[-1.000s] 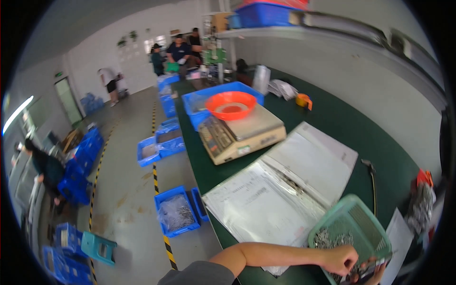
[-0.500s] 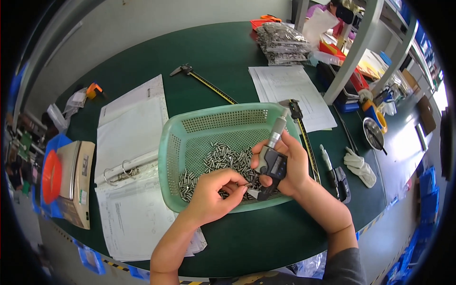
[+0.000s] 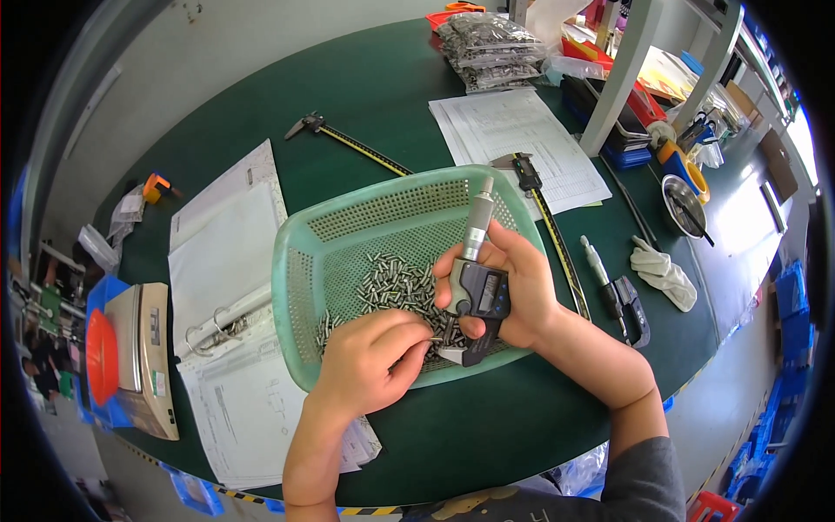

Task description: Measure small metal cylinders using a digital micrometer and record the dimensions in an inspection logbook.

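Note:
My right hand (image 3: 532, 291) is wrapped around a digital micrometer (image 3: 478, 287), its thimble pointing up and away and its frame low over the basket's near side. Thumb and forefinger of my left hand (image 3: 367, 361) are pinched on a small metal pin (image 3: 436, 339) at the micrometer's measuring gap. Whether the pin touches the jaws I cannot tell. Under both hands stands a green plastic basket (image 3: 282, 291) with perforated walls. Many short, shiny metal pins (image 3: 393, 283) lie loose on its bottom, partly hidden by my hands.
One caliper (image 3: 361, 154) lies beyond the basket, another (image 3: 548, 213) along its right side. Further right are a second micrometer (image 3: 616, 300), a white glove (image 3: 665, 274) and a metal bowl (image 3: 678, 196). Papers (image 3: 230, 248) and a scale (image 3: 150, 348) are left; bagged parts (image 3: 491, 56) sit behind.
The view has shifted, so the table things appear further left or lower. My right hand's micrometer is more upright, and my left hand has turned with its back more toward me.

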Demonstrator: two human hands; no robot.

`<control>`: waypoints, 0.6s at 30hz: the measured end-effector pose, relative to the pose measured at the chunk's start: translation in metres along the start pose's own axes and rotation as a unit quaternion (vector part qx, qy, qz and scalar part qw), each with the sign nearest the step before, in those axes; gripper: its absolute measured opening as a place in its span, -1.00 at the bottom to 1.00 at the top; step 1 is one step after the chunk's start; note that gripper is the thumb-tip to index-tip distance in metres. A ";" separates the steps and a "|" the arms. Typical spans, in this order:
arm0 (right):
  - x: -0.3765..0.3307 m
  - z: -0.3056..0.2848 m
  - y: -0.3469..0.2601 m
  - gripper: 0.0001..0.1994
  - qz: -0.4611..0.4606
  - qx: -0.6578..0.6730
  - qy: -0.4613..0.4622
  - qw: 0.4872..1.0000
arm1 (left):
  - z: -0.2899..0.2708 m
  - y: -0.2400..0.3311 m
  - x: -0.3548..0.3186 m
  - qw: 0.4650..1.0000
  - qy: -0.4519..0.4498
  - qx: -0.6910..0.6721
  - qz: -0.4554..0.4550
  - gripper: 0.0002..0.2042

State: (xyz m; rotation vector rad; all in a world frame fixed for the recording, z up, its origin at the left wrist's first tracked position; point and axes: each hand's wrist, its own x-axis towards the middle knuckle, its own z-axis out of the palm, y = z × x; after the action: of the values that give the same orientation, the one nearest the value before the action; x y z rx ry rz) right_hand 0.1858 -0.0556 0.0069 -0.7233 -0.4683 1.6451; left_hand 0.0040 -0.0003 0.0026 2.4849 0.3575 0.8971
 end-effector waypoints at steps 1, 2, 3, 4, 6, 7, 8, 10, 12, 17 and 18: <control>0.000 -0.001 0.000 -0.41 0.005 -0.007 -0.006 1.000 | 0.000 0.000 0.000 1.000 0.001 -0.019 -0.005 -0.89; 0.000 0.000 0.000 -0.41 0.004 -0.006 -0.005 1.000 | 0.000 -0.001 0.001 1.000 -0.001 -0.020 -0.004 -0.89; 0.000 0.000 0.000 -0.40 0.001 -0.010 -0.001 1.000 | -0.001 -0.001 0.001 0.999 -0.005 -0.044 -0.014 -0.89; 0.000 0.000 0.000 -0.40 -0.002 -0.015 0.002 1.000 | -0.001 -0.001 0.001 0.997 -0.009 -0.067 -0.023 -0.90; 0.000 0.000 0.000 -0.40 -0.005 -0.016 0.001 1.000 | -0.001 0.000 0.002 0.997 -0.014 -0.077 -0.024 -0.90; 0.000 0.001 0.000 -0.40 -0.007 -0.019 -0.001 1.000 | -0.001 0.000 0.002 0.996 -0.017 -0.087 -0.026 -0.90; 0.000 0.001 0.001 -0.40 -0.007 -0.018 -0.001 1.000 | -0.001 0.000 0.002 0.996 -0.019 -0.086 -0.026 -0.90; 0.000 0.002 0.001 -0.40 -0.011 -0.018 -0.007 1.000 | -0.001 0.001 0.002 0.996 -0.019 -0.080 -0.024 -0.90; 0.000 0.002 0.001 -0.40 -0.011 -0.014 -0.011 1.000 | -0.001 0.001 0.002 0.996 -0.023 -0.082 -0.026 -0.90; 0.000 0.000 0.001 -0.40 -0.016 -0.023 -0.013 1.000 | 0.000 0.001 0.002 0.995 -0.030 -0.088 -0.032 -0.90; -0.001 0.002 0.001 -0.40 -0.016 -0.031 -0.009 0.999 | -0.001 0.001 0.002 0.995 -0.029 -0.088 -0.031 -0.90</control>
State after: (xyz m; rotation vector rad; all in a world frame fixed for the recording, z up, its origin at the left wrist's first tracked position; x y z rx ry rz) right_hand 0.1841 -0.0565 0.0076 -0.7428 -0.5434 1.6147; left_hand 0.0049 -0.0005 0.0045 2.3199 0.3184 0.7936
